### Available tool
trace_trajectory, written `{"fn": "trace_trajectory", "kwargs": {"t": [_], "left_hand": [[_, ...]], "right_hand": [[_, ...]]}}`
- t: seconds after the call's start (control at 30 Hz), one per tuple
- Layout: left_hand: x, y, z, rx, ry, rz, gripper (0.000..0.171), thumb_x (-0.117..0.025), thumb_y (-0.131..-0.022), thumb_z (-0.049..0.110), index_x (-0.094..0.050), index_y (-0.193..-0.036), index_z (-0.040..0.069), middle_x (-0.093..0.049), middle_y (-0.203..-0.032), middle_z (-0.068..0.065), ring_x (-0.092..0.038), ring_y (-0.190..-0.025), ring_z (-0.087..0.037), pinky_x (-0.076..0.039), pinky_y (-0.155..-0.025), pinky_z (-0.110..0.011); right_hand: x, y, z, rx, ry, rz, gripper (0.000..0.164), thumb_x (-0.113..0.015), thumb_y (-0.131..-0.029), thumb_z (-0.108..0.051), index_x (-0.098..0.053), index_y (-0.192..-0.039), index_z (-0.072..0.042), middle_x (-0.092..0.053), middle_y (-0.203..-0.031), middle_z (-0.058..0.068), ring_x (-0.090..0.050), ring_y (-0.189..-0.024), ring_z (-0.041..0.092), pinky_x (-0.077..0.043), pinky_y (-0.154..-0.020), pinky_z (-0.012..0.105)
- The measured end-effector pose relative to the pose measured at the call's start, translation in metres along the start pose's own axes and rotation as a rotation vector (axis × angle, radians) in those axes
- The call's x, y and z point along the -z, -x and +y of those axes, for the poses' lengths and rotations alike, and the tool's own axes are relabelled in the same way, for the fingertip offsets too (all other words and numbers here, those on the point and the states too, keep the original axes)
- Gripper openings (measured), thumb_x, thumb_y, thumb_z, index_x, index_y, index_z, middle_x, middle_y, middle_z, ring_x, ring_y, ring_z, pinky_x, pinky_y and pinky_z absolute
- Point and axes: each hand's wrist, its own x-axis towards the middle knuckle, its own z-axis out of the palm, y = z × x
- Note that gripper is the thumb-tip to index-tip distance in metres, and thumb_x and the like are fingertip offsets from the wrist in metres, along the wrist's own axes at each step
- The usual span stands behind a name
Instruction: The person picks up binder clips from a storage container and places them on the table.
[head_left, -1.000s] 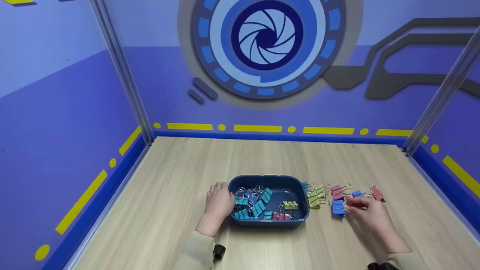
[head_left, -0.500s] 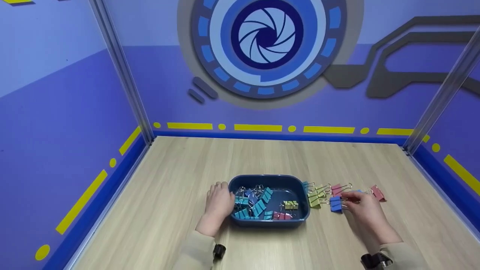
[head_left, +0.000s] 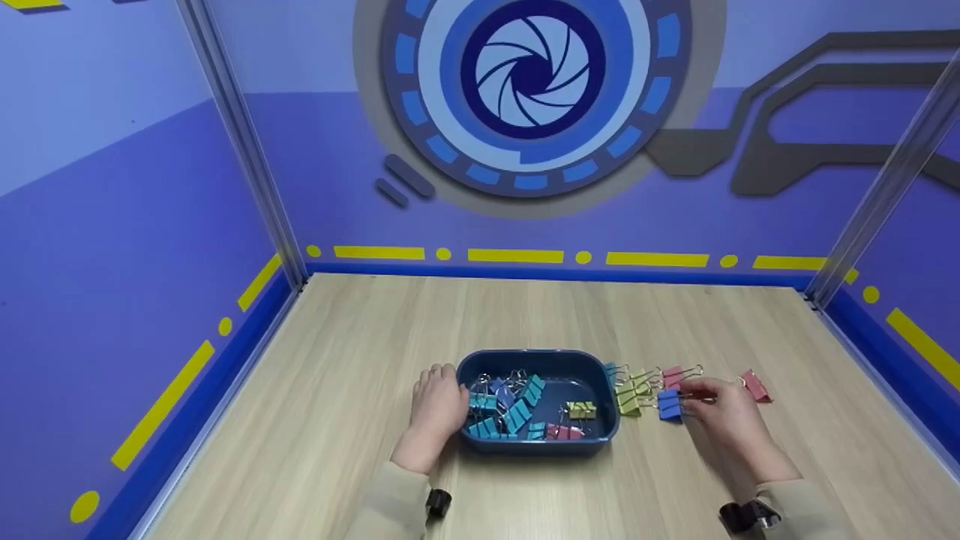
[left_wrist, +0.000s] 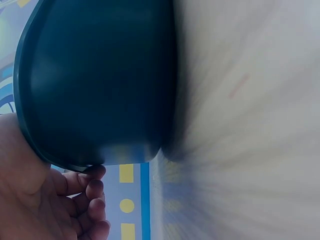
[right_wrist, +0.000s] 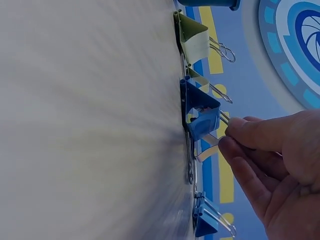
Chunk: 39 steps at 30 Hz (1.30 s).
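A dark blue plastic box (head_left: 536, 448) stands on the table, with several teal, blue, yellow and pink binder clips inside. My left hand (head_left: 439, 401) holds the box by its left end; in the left wrist view its fingers (left_wrist: 95, 207) curl by the rim. To the right of the box, my right hand (head_left: 733, 421) pinches a wire handle of a blue binder clip (head_left: 669, 406) between thumb and fingers. The right wrist view shows this blue clip (right_wrist: 204, 124) at the tabletop, close to the yellow clips.
Yellow binder clips (head_left: 628, 406) and a teal one (head_left: 611, 370) lie against the box's right side. A pink clip (head_left: 673, 377) sits behind the held one, a red clip (head_left: 756, 386) farther right. Another blue clip (right_wrist: 206, 222) shows in the right wrist view. Printed panels (head_left: 525, 232) enclose the table.
My right hand has moved slightly left and away from me, bringing the blue binder clip nearer the yellow and pink clips. The left hand and the box have stayed put.
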Motion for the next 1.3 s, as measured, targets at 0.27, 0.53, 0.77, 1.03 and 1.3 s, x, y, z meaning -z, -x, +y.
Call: {"fn": "trace_trajectory", "kwargs": {"t": [0.27,0.53,0.77,1.03,1.3], "left_hand": [[0.001,0.000,0.000,0.008,0.002,-0.015,0.031,-0.064,-0.096,0.018,-0.062,-0.117,-0.005,-0.064,-0.111,-0.020,-0.057,-0.106,-0.037,-0.046,-0.090,-0.050],[0.002,-0.002,0.000,0.005,-0.006,-0.007,0.029,-0.063,-0.096,0.018,-0.062,-0.115,-0.004,-0.063,-0.108,-0.019,-0.057,-0.105,-0.037,-0.046,-0.090,-0.050],[0.002,-0.002,0.001,0.001,-0.003,-0.006,0.030,-0.064,-0.096,0.018,-0.062,-0.115,-0.006,-0.063,-0.108,-0.020,-0.058,-0.104,-0.037,-0.046,-0.090,-0.051],[0.000,-0.002,0.001,0.018,0.007,-0.028,0.032,-0.063,-0.097,0.018,-0.062,-0.118,-0.006,-0.062,-0.109,-0.019,-0.057,-0.105,-0.036,-0.046,-0.091,-0.050],[-0.001,0.000,0.000,0.021,0.015,-0.028,0.032,-0.064,-0.096,0.018,-0.062,-0.117,-0.006,-0.063,-0.109,-0.019,-0.057,-0.105,-0.036,-0.046,-0.092,-0.051]], "right_hand": [[0.005,0.001,-0.007,0.000,0.021,-0.009,0.032,-0.068,-0.092,-0.002,-0.068,-0.123,0.004,-0.071,-0.120,0.024,-0.063,-0.119,0.043,-0.049,-0.099,0.056],[0.011,-0.008,-0.049,0.072,-0.087,-0.007,0.027,-0.074,-0.093,-0.010,-0.073,-0.119,-0.003,-0.075,-0.116,0.018,-0.072,-0.106,0.031,-0.055,-0.083,0.020],[-0.001,-0.029,-0.085,0.143,-0.222,-0.328,0.025,-0.071,-0.095,-0.012,-0.074,-0.119,-0.005,-0.075,-0.118,0.016,-0.071,-0.109,0.029,-0.057,-0.086,0.024],[-0.032,-0.053,-0.114,0.238,-0.199,-0.545,0.026,-0.070,-0.093,-0.006,-0.076,-0.118,-0.011,-0.076,-0.118,0.011,-0.070,-0.113,0.034,-0.058,-0.094,0.040],[-0.059,-0.063,-0.124,0.304,-0.195,-0.680,0.035,-0.070,-0.084,0.012,-0.076,-0.114,-0.006,-0.075,-0.117,0.015,-0.070,-0.111,0.038,-0.060,-0.087,0.035]]}}
